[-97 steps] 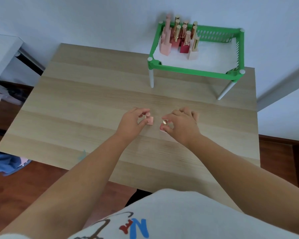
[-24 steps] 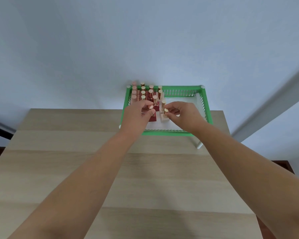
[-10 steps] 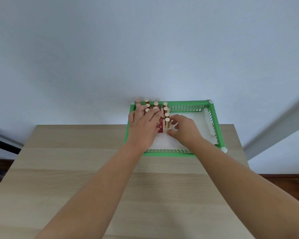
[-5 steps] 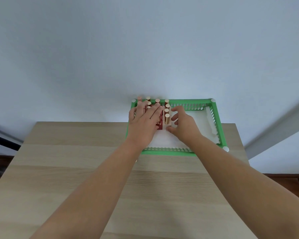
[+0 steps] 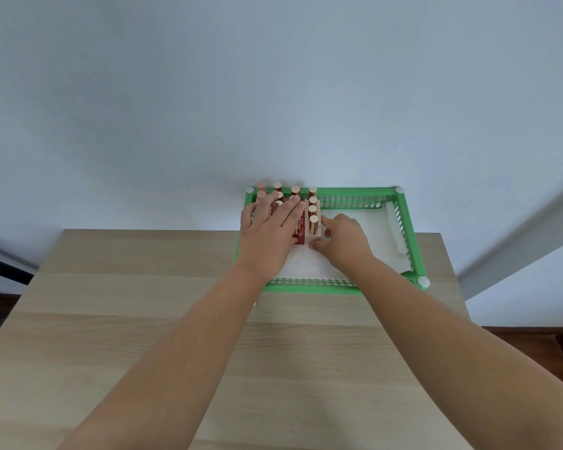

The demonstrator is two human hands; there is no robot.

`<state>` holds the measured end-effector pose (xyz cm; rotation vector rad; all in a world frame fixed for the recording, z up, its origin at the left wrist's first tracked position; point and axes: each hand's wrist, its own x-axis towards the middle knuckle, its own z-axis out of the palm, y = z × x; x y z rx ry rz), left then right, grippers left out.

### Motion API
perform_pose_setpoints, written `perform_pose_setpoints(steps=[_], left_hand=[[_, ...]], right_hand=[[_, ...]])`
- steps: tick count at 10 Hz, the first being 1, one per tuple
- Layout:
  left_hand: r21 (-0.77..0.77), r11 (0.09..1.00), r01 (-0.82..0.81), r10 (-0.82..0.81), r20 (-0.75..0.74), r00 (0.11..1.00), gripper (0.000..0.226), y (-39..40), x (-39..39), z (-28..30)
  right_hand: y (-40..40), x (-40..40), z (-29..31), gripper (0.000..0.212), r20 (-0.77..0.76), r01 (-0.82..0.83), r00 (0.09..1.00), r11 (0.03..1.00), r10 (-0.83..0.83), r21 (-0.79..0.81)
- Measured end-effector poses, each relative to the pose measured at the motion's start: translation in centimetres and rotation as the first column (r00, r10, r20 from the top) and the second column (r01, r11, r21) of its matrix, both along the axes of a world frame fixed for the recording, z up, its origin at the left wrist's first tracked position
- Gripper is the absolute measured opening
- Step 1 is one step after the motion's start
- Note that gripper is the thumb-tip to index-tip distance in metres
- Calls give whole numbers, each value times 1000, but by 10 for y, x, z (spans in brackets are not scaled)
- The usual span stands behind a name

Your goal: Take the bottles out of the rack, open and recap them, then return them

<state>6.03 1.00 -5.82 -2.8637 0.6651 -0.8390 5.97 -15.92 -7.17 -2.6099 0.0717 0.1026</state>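
Observation:
A green plastic rack [image 5: 408,228] with a white liner stands at the table's far edge. Several small bottles with gold caps [image 5: 312,203] stand packed in its left back corner, some red, some pale pink. My left hand [image 5: 272,232] lies flat over the left bottles, fingers spread, hiding most of them. My right hand [image 5: 342,240] is inside the rack beside the nearest pale bottle [image 5: 313,226], fingertips touching its base, thumb on the liner. Neither hand grips a bottle.
The light wooden table [image 5: 143,336] stretches toward me under both forearms. A pale wall rises directly behind the rack. The rack's right half shows only white liner [image 5: 374,235]. Dark floor shows at the lower right [image 5: 550,342].
Both hands carried bottles from the table into the rack and set them down. Since half a second ago, the right hand has slid slightly right of the pale bottle; the left hand stays flat.

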Motion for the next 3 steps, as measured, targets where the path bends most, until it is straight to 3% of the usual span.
perform_pose_setpoints(steps=[3], left_hand=[[-43,999,33,-34,-3,999,71,-1,-9,6]], right_hand=[[0,-8,8,41,-1,29,1000,998,-29,52]])
